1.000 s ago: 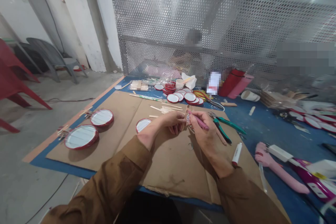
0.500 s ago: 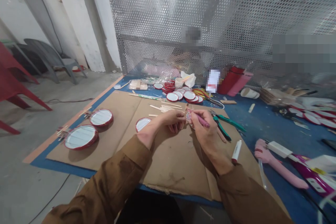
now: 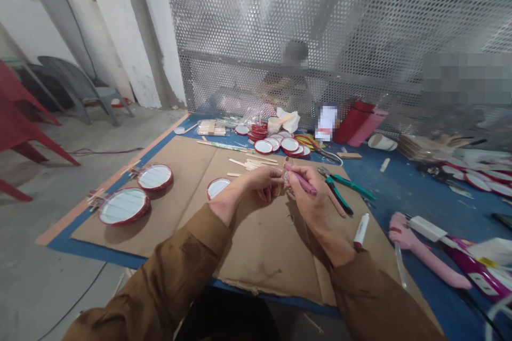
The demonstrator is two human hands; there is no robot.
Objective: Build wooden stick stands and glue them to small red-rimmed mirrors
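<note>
Pen (image 3: 303, 181): tip shifted slightly leftward over the small piece (image 3: 287, 161) since the earlier frame
Left hand (image 3: 268, 182): fingers pinched together on the piece
Right hand (image 3: 311, 194): curled closely round the pen
Piece: between the hands, above the cardboard (image 3: 256, 256), toward its far edge
Pliers (image 3: 352, 186): cardboard's far right corner
</note>
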